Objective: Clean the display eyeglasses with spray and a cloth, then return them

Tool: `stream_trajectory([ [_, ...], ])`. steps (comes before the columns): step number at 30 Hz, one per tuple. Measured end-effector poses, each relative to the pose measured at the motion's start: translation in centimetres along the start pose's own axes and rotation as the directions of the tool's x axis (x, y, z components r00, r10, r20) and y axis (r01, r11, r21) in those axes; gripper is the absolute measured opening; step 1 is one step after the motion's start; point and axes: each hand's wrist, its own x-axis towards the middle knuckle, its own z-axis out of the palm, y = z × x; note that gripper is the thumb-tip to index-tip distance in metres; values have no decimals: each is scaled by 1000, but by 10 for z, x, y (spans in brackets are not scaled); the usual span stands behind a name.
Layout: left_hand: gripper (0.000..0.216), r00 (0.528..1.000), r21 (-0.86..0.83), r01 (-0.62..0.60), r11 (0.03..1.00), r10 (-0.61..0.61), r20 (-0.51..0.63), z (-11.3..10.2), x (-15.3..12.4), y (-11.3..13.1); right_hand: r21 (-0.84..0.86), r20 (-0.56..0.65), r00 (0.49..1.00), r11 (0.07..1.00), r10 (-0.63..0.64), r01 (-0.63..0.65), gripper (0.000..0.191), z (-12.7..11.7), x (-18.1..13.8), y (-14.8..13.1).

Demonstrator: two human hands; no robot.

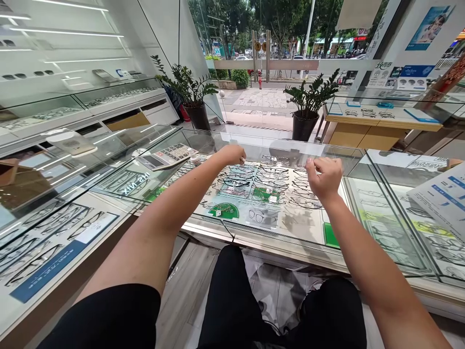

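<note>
My left hand (233, 155) is above the far part of the glass display case (232, 237), its fingers curled down and partly hidden behind the hand. Whether it holds anything, I cannot make out. To the right, my right hand (326, 178) makes a loose fist, thumb against the bent fingers, with nothing showing in it. Beneath and between the hands, rows of eyeglasses (271, 177) lie inside the case. Near its front are a green half-round card (227, 211) and a card with a glasses picture (260, 216).
A calculator (165, 157) lies on the glass to the left, with a white device (69, 140) farther left. A printed sign (445, 198) stands at right. Two potted plants (196, 114) (305, 121) stand beyond the case, before glass doors. My knees (230, 286) are close to its front edge.
</note>
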Motion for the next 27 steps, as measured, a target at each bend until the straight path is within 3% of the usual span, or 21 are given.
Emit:
stream_trajectory([
  [10, 43, 999, 0, 40, 999, -40, -13, -2, 1, -3, 3, -20, 999, 999, -34, 34, 51, 2, -1, 1],
  [15, 58, 973, -129, 223, 966, -229, -39, -9, 10, -22, 20, -13, 999, 999, -30, 30, 50, 2, -1, 2],
  [19, 67, 941, -149, 329, 932, -338, -35, -4, 13, -33, 22, -10, 1000, 999, -24, 24, 50, 2, -1, 2],
  [22, 71, 925, -146, 364, 920, -375, -55, 5, 8, -35, 16, -11, 1000, 999, -28, 28, 50, 2, -1, 1],
  [27, 58, 911, -128, 377, 917, -392, -128, 8, -4, -28, -5, -1, 999, 999, -40, 40, 51, 4, -1, 3],
])
